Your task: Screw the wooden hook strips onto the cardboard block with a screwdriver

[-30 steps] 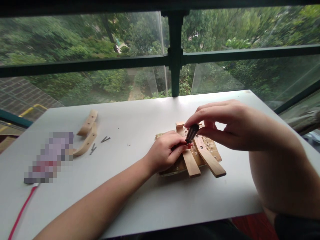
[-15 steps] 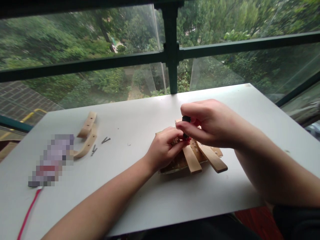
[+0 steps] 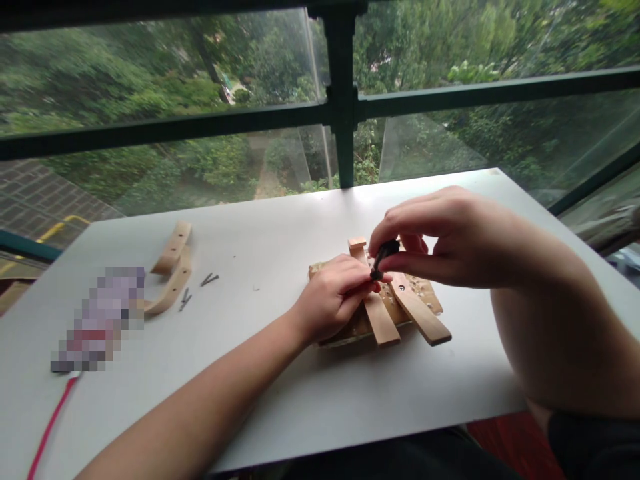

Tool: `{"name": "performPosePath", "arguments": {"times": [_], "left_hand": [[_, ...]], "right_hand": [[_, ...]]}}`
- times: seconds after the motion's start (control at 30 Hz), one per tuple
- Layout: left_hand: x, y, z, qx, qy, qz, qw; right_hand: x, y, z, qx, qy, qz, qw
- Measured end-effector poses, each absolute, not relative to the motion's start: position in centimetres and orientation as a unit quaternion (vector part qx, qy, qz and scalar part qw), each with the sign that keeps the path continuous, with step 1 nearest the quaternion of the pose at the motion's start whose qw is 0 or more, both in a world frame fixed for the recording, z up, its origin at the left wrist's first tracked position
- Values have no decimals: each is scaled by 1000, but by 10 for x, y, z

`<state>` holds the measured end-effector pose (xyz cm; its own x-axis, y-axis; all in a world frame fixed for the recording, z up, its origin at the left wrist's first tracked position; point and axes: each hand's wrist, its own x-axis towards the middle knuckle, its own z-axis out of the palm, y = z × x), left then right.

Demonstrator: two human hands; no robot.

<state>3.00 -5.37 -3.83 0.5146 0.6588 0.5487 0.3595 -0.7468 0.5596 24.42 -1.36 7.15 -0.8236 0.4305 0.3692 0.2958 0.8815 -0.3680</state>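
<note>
A wooden assembly [image 3: 400, 310] of flat slats on a perforated board lies on the white table [image 3: 280, 373]. My right hand [image 3: 440, 237] pinches a small black screwdriver handle [image 3: 384, 257], tilted, its tip down at the board. My left hand [image 3: 333, 297] rests on the board's left part, fingers curled and pinched together right at the tool's tip; what they grip is too small to make out.
Two curved wooden strips [image 3: 173, 270] lie at the left, with a few dark screws [image 3: 197, 288] beside them. A blurred object [image 3: 97, 320] and a red cord [image 3: 47, 427] are at the far left. A green window frame [image 3: 345, 100] runs behind the table.
My right hand has opened its grip from a closed fist over the tool to a fingertip pinch, and the black handle now shows tilted. The left hand stays put.
</note>
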Motion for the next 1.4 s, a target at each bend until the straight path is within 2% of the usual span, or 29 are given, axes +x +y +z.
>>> {"name": "performPosePath", "arguments": {"times": [0.3, 0.43, 0.6, 0.9, 1.03, 1.13, 1.3, 1.4], "left_hand": [[26, -57, -44, 813, 386, 386, 201], [25, -57, -46, 791, 398, 407, 225], [24, -58, -44, 797, 381, 395, 252], [26, -56, -43, 826, 345, 375, 241], [26, -58, -44, 802, 384, 400, 223], [26, -59, -44, 792, 398, 402, 227], [25, -58, -43, 794, 389, 397, 247], [25, -58, -44, 796, 389, 391, 248]], "right_hand": [[226, -19, 63, -259, -921, 108, 270], [224, -17, 57, -208, -923, 130, 298], [237, -13, 62, -94, -932, 267, 228], [237, -13, 67, -221, -930, 160, 248], [229, -15, 61, -259, -917, 140, 269], [227, -16, 59, -233, -921, 138, 278], [239, -14, 68, -109, -938, 246, 217], [246, -14, 73, -115, -944, 229, 207]]}}
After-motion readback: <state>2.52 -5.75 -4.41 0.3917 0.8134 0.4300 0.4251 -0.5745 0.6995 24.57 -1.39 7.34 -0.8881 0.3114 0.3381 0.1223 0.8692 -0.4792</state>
